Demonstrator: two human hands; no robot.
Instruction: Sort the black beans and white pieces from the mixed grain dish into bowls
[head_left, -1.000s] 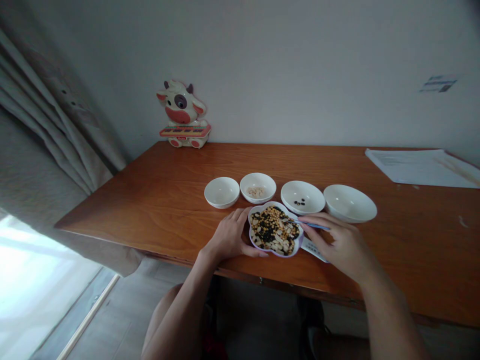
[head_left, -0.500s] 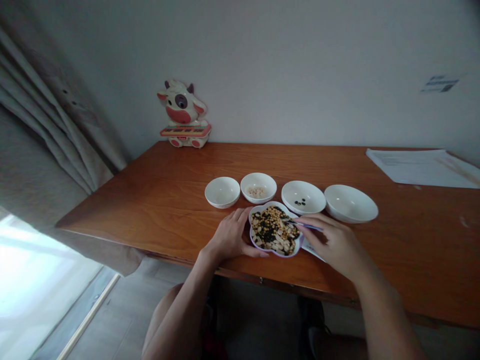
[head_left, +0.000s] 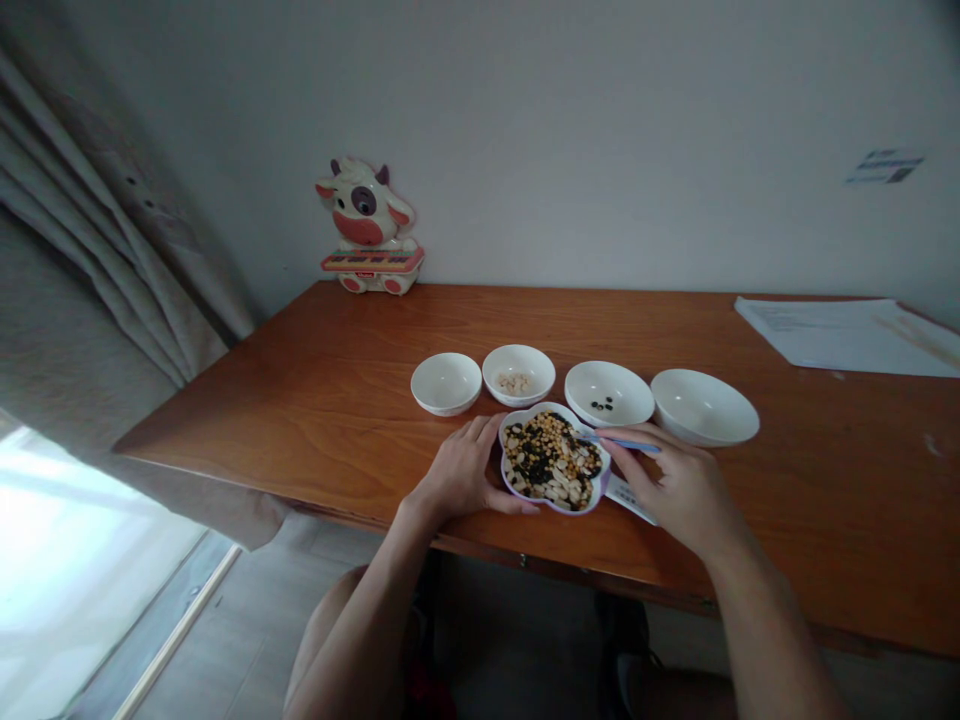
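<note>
A flower-shaped purple-rimmed dish (head_left: 597,492) full of mixed yellow, black and pale beans sits near the table's front edge. My left hand (head_left: 459,470) cups its left rim, fingers curled round it. My right hand (head_left: 673,483) is pinched on thin blue tweezers (head_left: 630,444) whose tip points into the dish from the right. Behind the dish stands a row of white bowls: an empty one (head_left: 445,383), one with pale beans (head_left: 518,374), one with a few black beans (head_left: 608,393), and a wide empty one (head_left: 704,407).
A wooden table (head_left: 315,400) runs along a white wall. A cow-shaped toy keyboard (head_left: 367,231) stands at the back left, papers (head_left: 847,335) lie at the back right, and a small printed card (head_left: 627,496) sits under my right hand. Curtains (head_left: 90,260) hang at left.
My right hand has shifted slightly and the tweezers' tip stays at the dish's right edge. My left hand has not moved from the rim.
</note>
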